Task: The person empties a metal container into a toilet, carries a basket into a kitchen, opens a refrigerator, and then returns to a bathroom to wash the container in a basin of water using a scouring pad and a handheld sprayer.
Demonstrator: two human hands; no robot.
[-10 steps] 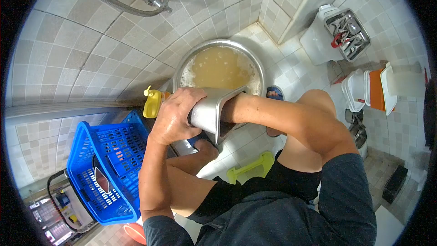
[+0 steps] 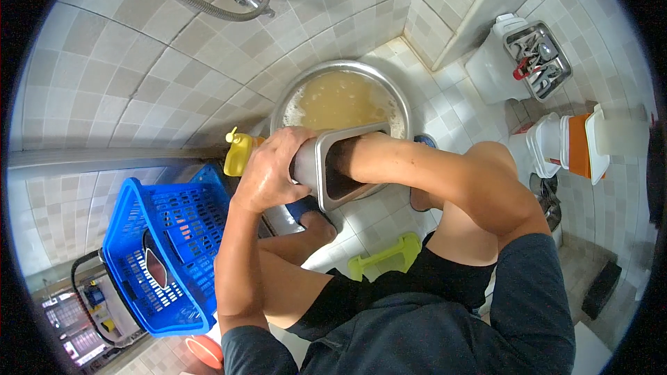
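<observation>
My left hand (image 2: 267, 170) grips a deep rectangular metal food pan (image 2: 307, 167) from its outer, closed end, fingers over the top. The pan is tilted on its side, its open mouth turned toward the right. My right forearm (image 2: 410, 167) reaches into that mouth, so the right hand is hidden inside. Just beyond the pan, a large round metal basin (image 2: 340, 64) on the floor holds cloudy yellowish water with foam along its edge. The pan overlaps the basin's near rim in view; whether they touch I cannot tell.
Left of the basin stands a yellow pump bottle (image 2: 238, 157); nearer is a blue plastic basket (image 2: 174, 236). A lime-green stool (image 2: 389, 255) is between my legs. On the right are a metal tray of utensils (image 2: 538, 59) and stacked containers (image 2: 563, 142). A shower hose (image 2: 177, 1) hangs above.
The pan has turned slightly, so more of its dark inside shows. My right arm is still inside it and the left hand keeps its grip. The whole view has shifted a little.
</observation>
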